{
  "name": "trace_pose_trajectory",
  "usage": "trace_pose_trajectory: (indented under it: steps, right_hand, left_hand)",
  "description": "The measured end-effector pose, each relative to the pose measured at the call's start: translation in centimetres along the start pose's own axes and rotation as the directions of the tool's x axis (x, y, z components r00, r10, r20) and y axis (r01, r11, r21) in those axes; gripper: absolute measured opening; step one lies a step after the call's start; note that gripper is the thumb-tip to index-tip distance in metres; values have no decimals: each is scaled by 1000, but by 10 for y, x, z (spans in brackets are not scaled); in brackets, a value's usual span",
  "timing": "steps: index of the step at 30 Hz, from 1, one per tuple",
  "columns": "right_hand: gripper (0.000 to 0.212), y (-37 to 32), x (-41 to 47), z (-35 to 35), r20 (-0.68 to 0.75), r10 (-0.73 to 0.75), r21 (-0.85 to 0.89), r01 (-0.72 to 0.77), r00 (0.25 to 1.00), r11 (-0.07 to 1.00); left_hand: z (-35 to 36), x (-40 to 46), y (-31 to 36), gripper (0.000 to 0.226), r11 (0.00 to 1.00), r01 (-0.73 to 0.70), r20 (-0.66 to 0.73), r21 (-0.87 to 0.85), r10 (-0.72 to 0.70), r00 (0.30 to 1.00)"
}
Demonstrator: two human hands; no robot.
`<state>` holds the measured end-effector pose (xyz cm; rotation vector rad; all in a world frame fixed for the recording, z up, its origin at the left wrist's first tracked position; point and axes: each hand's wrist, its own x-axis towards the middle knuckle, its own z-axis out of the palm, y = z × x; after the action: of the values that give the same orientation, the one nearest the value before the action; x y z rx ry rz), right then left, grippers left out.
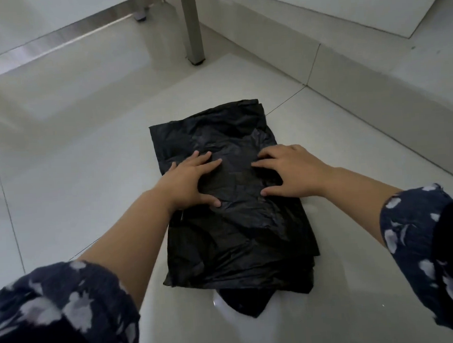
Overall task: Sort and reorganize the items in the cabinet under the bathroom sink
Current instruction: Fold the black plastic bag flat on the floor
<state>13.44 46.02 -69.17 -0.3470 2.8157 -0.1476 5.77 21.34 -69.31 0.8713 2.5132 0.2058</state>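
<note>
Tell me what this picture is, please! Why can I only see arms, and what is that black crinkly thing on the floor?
There is no machine here. A person wears a camera on their head, so you see what they see when they look down: their own two arms in dark sleeves with white patches. The left hand and the right hand both lie flat, fingers spread, on a stack of black plastic bags. They press on it rather than hold it. The stack rests on a pale tiled floor. Farther back a metal leg of some furniture stands on the floor, close to the wall. Nothing else lies on the floor that the picture shows.
</note>
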Motion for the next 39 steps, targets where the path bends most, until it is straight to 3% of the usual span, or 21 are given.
trace_pose_trajectory:
  steps: [6, 10, 15, 19, 24, 26, 28, 30, 32, 34, 36, 39]
  right_hand:
    - [98, 21, 11, 15, 104, 2, 106, -13, 995, 994]
    - [103, 26, 17, 21, 68, 2, 121, -10, 998, 993]
    - [109, 28, 14, 27, 6, 10, 165, -11, 1000, 986]
    - [93, 23, 6, 35, -135, 51, 231, -19, 990, 973]
    - [29, 9, -7, 48, -395, 83, 326, 56, 915, 944]
    - [23, 2, -12, 48, -404, 101, 301, 28, 909, 953]
    - [15, -5, -16, 35, -368, 162, 384, -9, 916, 923]
    - [15, -9, -19, 8, -335, 257, 594, -8, 906, 805]
    - [30, -11, -24, -28, -338, 317, 779, 73, 886, 623]
    - [37, -10, -31, -64, -354, 340, 872, 176, 871, 457]
    - [39, -9, -33, -92, -403, 351, 880, 253, 845, 403]
    - [38, -15, -30, -116, -552, 369, 767, 281, 748, 577]
  left_hand:
    - [16, -13, -39, 113, 998, -40, -45, -52, 37, 998]
    - [34, -14, -53, 121, 988, -101, -159, -117, 81, 984]
    - [31, -16, -49, 109, 987, -100, -190, -129, 75, 979]
    - [30, -27, -41, 87, 994, -74, -228, -80, 54, 972]
    - [42, -44, -32, 42, 984, -64, -360, -164, 0, 933]
    - [43, -53, -27, 30, 990, -6, -385, -138, -48, 922]
    - [33, -61, -24, 21, 980, 32, -385, -197, -107, 917]
    - [11, -68, -20, 26, 898, -27, -407, -439, -172, 897]
    - [-20, -77, -13, 37, 700, -172, -456, -693, -241, 857]
    - [-49, -85, -7, 37, 533, -292, -490, -794, -277, 827]
    - [-72, -88, 1, 35, 544, -351, -554, -762, -267, 788]
    - [-86, -86, 13, 34, 672, -330, -631, -663, -264, 730]
